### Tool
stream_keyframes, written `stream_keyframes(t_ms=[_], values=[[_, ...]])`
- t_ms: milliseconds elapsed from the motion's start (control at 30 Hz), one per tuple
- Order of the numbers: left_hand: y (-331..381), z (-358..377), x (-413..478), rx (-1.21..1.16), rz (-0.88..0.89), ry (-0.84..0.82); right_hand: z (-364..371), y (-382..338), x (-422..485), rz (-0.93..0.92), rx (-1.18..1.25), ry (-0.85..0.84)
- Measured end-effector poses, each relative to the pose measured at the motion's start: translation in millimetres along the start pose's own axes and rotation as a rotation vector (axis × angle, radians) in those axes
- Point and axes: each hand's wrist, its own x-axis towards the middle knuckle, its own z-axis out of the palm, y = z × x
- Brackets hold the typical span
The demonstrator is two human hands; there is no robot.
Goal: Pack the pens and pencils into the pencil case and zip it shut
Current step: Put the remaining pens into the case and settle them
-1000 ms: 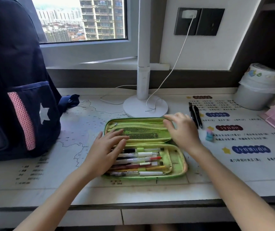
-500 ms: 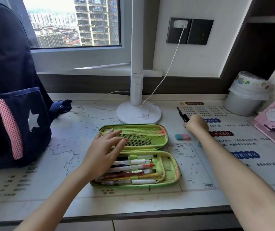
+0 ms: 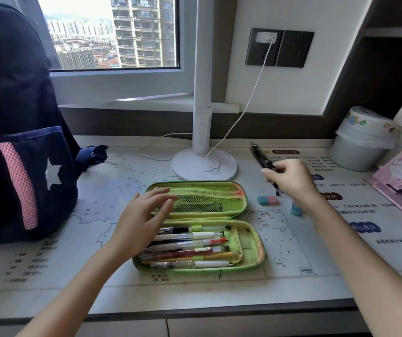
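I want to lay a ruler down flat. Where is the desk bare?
Bare desk lies between backpack and case, and right of the case, nearer than the eraser. It is crowded by the lamp base and right hand, and around the bin.

The left hand lies palm down over the left end of the pencil case, fingers straight and slightly spread. Its forearm comes in from the case's near left. The right hand is just right of the case's far half, fingers curled round dark pens, which are blurred. Its forearm runs back past the case's right end.
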Motion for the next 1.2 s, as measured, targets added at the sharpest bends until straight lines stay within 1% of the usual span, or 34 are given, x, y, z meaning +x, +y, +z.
stream_keyframes(t_ms=[33,67,133,167,200,300,400,533,600,667,733,767,833,900,1033,1133,1200], values=[[1.6,-0.7,-0.2,-0.016,-0.017,0.015,2.8,-15.4,-11.7,-0.068,0.034,-0.117],[2.5,-1.3,-0.3,-0.040,-0.045,0.034,7.7,-29.8,-24.2,-0.129,0.019,-0.254],[1.0,-3.3,-2.1,-0.099,-0.107,0.060,26.5,-51.0,-46.8,-0.249,-0.096,-0.477],[-0.7,-3.6,-3.4,-0.125,-0.121,0.067,36.9,-58.7,-56.5,-0.295,-0.146,-0.539],[-2.4,-3.7,-5.1,-0.138,-0.126,0.066,47.3,-64.0,-63.8,-0.331,-0.182,-0.563],[-6.9,-3.8,-11.8,-0.157,-0.153,0.044,72.3,-71.7,-73.3,-0.394,-0.249,-0.530],[-11.3,-6.4,-16.0,-0.305,-0.205,0.042,83.5,-74.7,-72.4,-0.431,-0.278,-0.546],[-11.6,-11.2,-16.4,-0.409,-0.243,0.054,79.8,-75.7,-69.8,-0.432,-0.217,-0.518],[-11.6,-12.2,-15.7,-0.424,-0.239,0.053,76.9,-75.3,-72.9,-0.451,-0.161,-0.543],[-11.1,-12.9,-15.2,-0.439,-0.237,0.040,76.8,-72.6,-81.0,-0.496,-0.124,-0.567],[-10.2,-12.6,-16.4,-0.457,-0.240,-0.007,79.5,-66.6,-91.8,-0.573,-0.141,-0.542],[-11.5,-11.4,-17.7,-0.435,-0.235,-0.043,81.0,-62.7,-96.5,-0.606,-0.164,-0.508],[-14.3,-7.5,-22.4,-0.264,-0.168,-0.120,82.8,-53.6,-103.7,-0.659,-0.226,-0.415],[-13.8,-3.8,-28.0,-0.144,-0.095,-0.131,83.8,-45.3,-107.8,-0.694,-0.253,-0.345],[-6.4,-7.1,-32.8,-0.189,-0.075,-0.040,84.3,-38.4,-111.8,-0.707,-0.228,-0.314],[-11.6,-8.5,-31.1,-0.209,-0.087,-0.030,85.2,-37.9,-110.9,-0.735,-0.246,-0.277],[-11.4,-8.7,-28.0,-0.195,-0.084,-0.018,82.5,-40.4,-107.4,-0.740,-0.217,-0.251]])
